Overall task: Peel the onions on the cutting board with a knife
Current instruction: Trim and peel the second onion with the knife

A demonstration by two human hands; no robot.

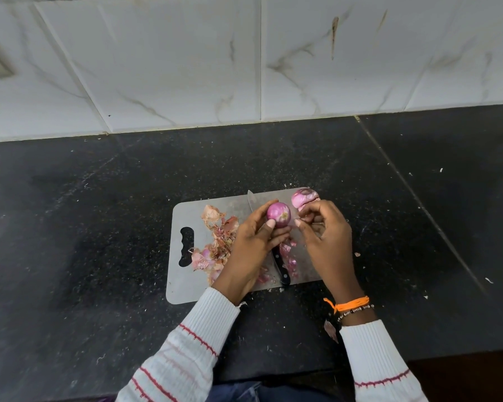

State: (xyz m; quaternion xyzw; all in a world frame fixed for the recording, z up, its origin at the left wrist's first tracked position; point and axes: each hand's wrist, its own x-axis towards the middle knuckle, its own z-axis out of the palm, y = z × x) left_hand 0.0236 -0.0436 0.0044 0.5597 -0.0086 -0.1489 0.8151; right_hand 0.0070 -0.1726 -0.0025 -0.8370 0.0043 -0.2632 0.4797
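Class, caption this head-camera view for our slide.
Left hand holds an onion while the knife lies on the cutting board.

Knife point(279, 262) mid cutting board point(186, 285), peels point(215, 242) left, 2nd onion point(302, 196) at far-right corner
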